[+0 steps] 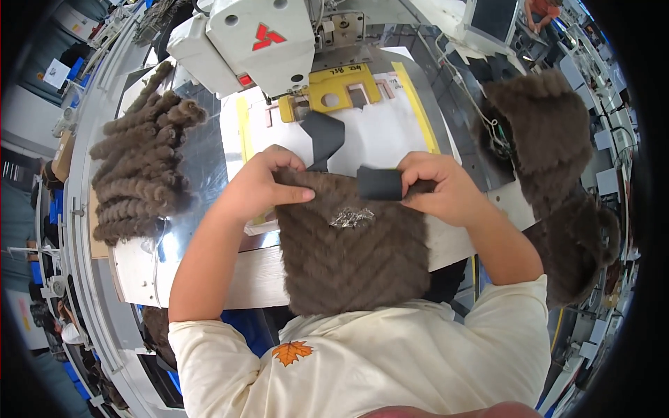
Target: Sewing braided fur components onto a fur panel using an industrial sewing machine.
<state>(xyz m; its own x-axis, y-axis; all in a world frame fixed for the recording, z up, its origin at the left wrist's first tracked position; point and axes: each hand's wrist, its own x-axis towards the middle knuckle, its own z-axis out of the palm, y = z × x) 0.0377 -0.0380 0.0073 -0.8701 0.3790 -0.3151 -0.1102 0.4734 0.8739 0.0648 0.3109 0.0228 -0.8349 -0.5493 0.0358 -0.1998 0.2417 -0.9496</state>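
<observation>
A brown fur panel (pixel 355 265) with a chevron pattern hangs over the table's front edge toward my lap. A small shiny silvery patch (pixel 352 218) lies on its upper middle. My left hand (pixel 268 182) pinches the panel's upper left corner between thumb and fingers. At the upper right corner, my right hand (pixel 440 189) is closed on the fur, with a small dark grey rectangular piece (pixel 378 184) against its fingertips. Another dark grey piece (pixel 325 136), angular in outline, lies just beyond the panel's top edge, below the yellow template.
A white sewing machine head (pixel 261 42) stands ahead, with a yellow template (pixel 341 87) on a white sheet (pixel 369 136). Fluffy fur strips (pixel 143 174) are piled at left. More brown fur (pixel 543 125) hangs at right near a cable. Another person (pixel 540 14) sits far right.
</observation>
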